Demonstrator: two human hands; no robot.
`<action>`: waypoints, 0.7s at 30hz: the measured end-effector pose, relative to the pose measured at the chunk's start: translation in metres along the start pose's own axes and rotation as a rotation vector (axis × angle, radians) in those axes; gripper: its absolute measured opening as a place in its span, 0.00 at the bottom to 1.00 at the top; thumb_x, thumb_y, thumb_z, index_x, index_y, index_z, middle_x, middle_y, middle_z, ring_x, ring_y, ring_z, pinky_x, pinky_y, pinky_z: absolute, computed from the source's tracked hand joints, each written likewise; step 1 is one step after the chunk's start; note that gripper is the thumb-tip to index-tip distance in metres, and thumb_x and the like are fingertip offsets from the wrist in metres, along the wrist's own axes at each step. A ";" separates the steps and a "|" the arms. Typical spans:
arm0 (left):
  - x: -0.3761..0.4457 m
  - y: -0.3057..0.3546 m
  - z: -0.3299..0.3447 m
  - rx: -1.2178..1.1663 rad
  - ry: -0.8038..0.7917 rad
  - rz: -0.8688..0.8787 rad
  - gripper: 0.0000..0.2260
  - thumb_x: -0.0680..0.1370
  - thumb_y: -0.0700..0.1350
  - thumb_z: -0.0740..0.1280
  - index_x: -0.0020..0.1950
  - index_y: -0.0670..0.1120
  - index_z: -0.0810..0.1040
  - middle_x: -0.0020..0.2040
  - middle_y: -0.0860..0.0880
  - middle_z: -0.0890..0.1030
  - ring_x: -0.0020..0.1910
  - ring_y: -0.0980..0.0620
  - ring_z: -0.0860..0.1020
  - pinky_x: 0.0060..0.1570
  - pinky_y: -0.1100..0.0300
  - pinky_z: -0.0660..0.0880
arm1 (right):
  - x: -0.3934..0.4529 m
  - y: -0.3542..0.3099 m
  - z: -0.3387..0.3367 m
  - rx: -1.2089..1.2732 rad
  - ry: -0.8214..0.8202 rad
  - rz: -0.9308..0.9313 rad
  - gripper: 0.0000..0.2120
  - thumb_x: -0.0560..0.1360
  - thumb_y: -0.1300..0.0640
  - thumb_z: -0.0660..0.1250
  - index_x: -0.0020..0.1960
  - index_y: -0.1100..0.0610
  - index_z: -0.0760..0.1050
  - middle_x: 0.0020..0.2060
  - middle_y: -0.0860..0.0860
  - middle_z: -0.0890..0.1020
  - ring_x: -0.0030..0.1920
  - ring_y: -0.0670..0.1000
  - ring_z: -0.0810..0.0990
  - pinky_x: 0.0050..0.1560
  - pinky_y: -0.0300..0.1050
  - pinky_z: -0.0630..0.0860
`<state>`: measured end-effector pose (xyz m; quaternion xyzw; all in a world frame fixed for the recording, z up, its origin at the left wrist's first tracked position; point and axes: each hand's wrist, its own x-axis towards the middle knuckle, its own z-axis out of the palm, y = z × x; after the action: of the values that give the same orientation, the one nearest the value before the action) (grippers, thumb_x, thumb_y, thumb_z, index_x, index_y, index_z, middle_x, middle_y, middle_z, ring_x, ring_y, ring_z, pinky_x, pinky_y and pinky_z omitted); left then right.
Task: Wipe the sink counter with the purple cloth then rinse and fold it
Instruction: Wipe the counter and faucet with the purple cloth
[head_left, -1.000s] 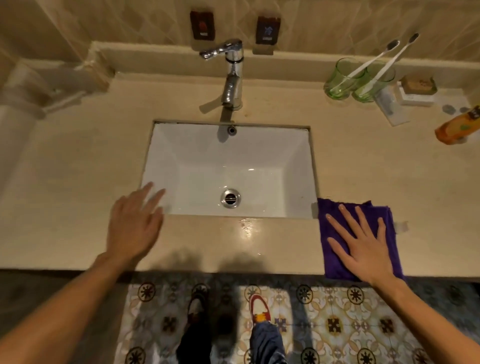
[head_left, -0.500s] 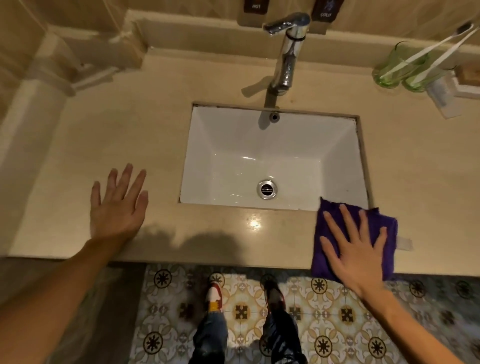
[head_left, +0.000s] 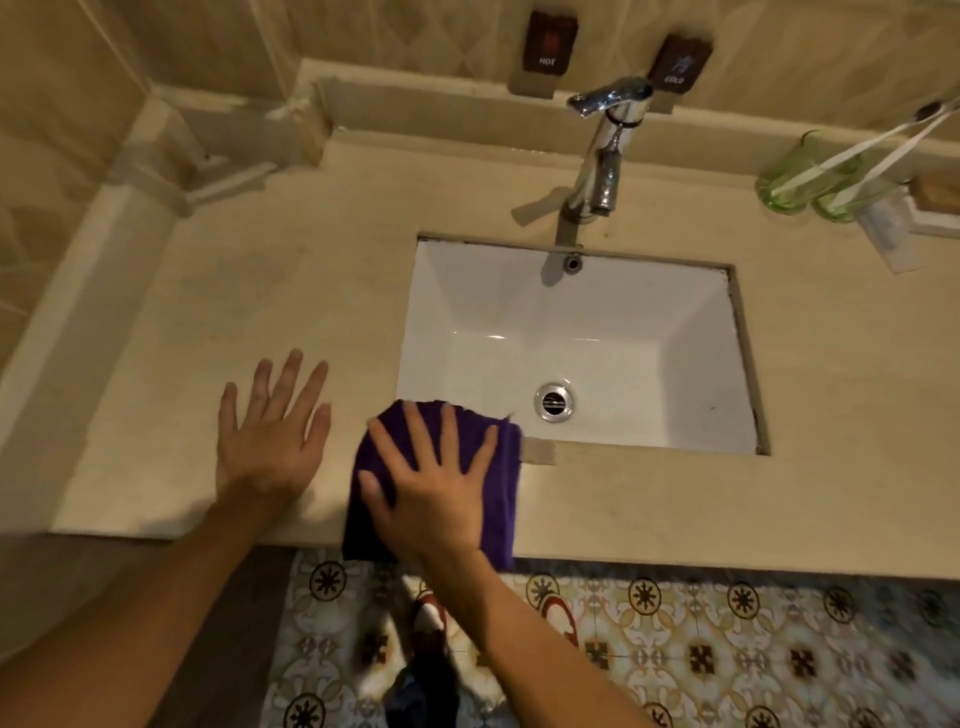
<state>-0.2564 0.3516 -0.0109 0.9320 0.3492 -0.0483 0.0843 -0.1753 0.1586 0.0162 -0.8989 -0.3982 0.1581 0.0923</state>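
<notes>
Right hand (head_left: 436, 488), fingers spread wide, lies flat on the purple cloth (head_left: 498, 499) at lower centre of the frame. Cloth sits on the front strip of the beige counter (head_left: 675, 499), its far edge reaching the lower-left corner of the white sink basin (head_left: 571, 332), its near edge hanging over the counter front. Left hand (head_left: 270, 431), just left of the cloth, is spread flat on bare counter, holding nothing. Chrome faucet (head_left: 602, 156) stands behind the basin.

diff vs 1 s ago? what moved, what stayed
The right hand slid the purple cloth left along the front counter, from the sink's right corner to its left corner, beside the left hand. Left hand stays flat on the counter; faucet and green cups unmoved.
</notes>
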 end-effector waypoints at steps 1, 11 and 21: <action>0.000 -0.001 0.000 -0.008 0.005 0.003 0.28 0.83 0.61 0.41 0.84 0.61 0.47 0.85 0.57 0.47 0.85 0.51 0.48 0.81 0.45 0.43 | 0.001 -0.004 0.002 0.007 0.012 -0.003 0.27 0.82 0.35 0.52 0.80 0.39 0.56 0.81 0.50 0.59 0.80 0.63 0.55 0.72 0.79 0.37; -0.003 0.003 -0.009 0.008 -0.038 -0.004 0.28 0.83 0.63 0.40 0.84 0.61 0.48 0.85 0.57 0.48 0.85 0.51 0.48 0.80 0.49 0.40 | -0.066 0.149 -0.024 -0.073 0.063 -0.027 0.26 0.81 0.32 0.53 0.78 0.32 0.57 0.82 0.46 0.56 0.82 0.56 0.52 0.76 0.72 0.49; -0.004 0.012 -0.013 0.017 -0.032 -0.035 0.29 0.83 0.64 0.39 0.84 0.61 0.50 0.85 0.58 0.48 0.82 0.58 0.44 0.77 0.56 0.32 | -0.148 0.379 -0.089 -0.160 -0.038 0.341 0.30 0.80 0.30 0.42 0.79 0.36 0.56 0.82 0.48 0.56 0.82 0.55 0.48 0.77 0.70 0.47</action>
<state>-0.2512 0.3423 0.0040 0.9256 0.3634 -0.0679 0.0811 0.0230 -0.2073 0.0196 -0.9546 -0.2530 0.1563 -0.0150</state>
